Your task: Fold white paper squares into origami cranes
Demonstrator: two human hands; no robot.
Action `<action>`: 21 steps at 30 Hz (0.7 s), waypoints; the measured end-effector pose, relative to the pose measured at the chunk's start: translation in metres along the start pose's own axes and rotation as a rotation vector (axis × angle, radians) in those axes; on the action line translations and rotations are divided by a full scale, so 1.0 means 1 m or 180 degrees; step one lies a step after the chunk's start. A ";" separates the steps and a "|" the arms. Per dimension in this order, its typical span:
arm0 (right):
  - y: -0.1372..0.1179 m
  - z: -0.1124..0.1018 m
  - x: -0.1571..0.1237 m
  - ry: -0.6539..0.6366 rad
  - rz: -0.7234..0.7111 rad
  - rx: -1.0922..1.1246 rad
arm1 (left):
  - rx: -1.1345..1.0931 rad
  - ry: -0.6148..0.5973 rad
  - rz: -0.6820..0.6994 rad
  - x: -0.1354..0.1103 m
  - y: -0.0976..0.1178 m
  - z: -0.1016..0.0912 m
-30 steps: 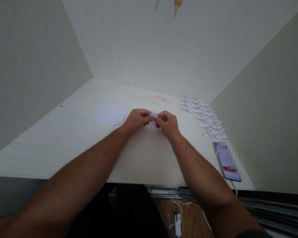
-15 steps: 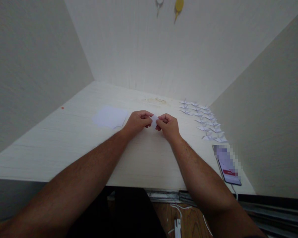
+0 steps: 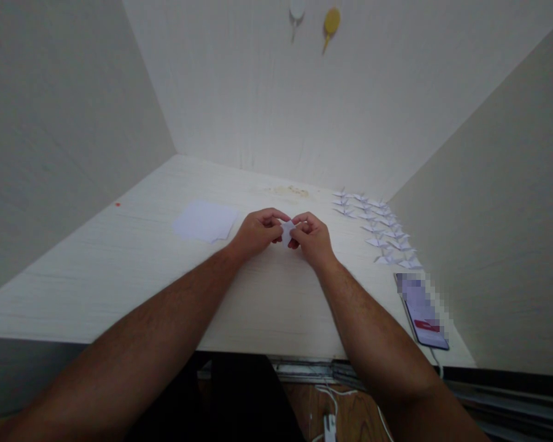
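Observation:
A small folded piece of white paper (image 3: 287, 234) is held a little above the table, between my two hands. My left hand (image 3: 262, 232) pinches its left side between thumb and fingers. On the opposite side, my right hand (image 3: 312, 236) grips the paper with the thumb in front. Both index fingers reach up to its top edge and come close together there. The fingertips behind the paper are hidden.
White paper sheets (image 3: 205, 221) lie left of my hands. Several folded paper cranes (image 3: 381, 224) stand in rows at the back right. A phone (image 3: 421, 316) with a cable lies near the right front edge. Walls enclose the white table (image 3: 276, 307) on three sides.
My index fingers have shifted to the paper's top edge, and the paper's outline now looks more pointed at the corners. The view has tipped slightly upward.

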State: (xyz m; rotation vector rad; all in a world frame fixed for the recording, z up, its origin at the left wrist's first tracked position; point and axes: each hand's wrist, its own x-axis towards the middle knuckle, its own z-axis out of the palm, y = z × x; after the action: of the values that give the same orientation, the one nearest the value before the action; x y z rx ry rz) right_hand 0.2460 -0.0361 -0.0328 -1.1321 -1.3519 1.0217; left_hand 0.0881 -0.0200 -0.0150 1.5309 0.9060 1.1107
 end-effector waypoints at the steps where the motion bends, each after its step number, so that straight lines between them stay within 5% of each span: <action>1: 0.000 0.000 0.000 -0.0001 0.0002 -0.0005 | -0.0002 0.0011 0.0007 0.000 0.000 0.000; 21: 0.005 0.001 0.001 0.0111 -0.0209 0.0153 | -0.0631 0.0274 -0.0321 0.003 -0.005 0.004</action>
State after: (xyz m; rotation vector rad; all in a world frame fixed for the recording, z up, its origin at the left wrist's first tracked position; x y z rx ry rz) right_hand 0.2456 -0.0339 -0.0373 -1.0586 -1.3214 0.9778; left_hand 0.0926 -0.0176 -0.0195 1.2709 0.8931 1.1641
